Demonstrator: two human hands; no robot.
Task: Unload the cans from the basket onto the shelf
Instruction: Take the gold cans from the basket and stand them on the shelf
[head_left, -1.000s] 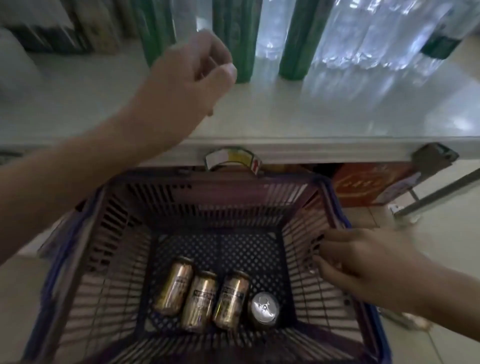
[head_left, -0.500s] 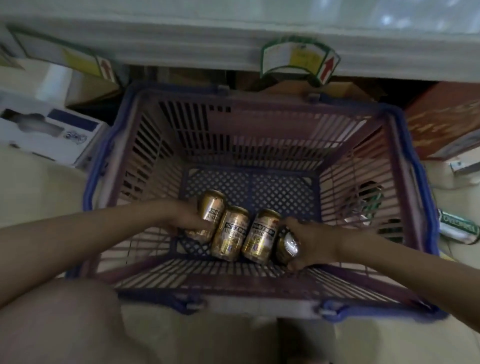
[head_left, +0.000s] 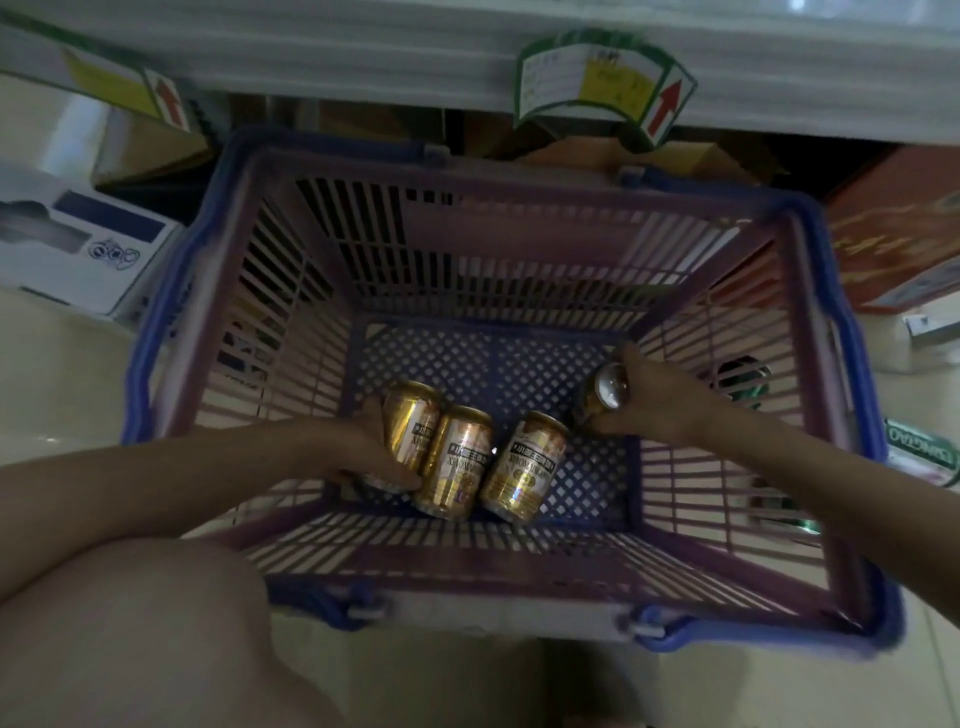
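Here your left hand (head_left: 371, 457) grips the leftmost can (head_left: 410, 423) on the basket (head_left: 524, 249) floor; your right hand (head_left: 657, 400) holds a lifted can (head_left: 605, 397) near the right wall. Two cans (head_left: 457, 470) lie between, toward the near edge.

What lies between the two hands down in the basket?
In the head view, two gold cans lie between the left hand and right hand.

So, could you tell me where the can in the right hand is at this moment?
In the head view, that can is inside the basket, gripped by the right hand near its right wall.
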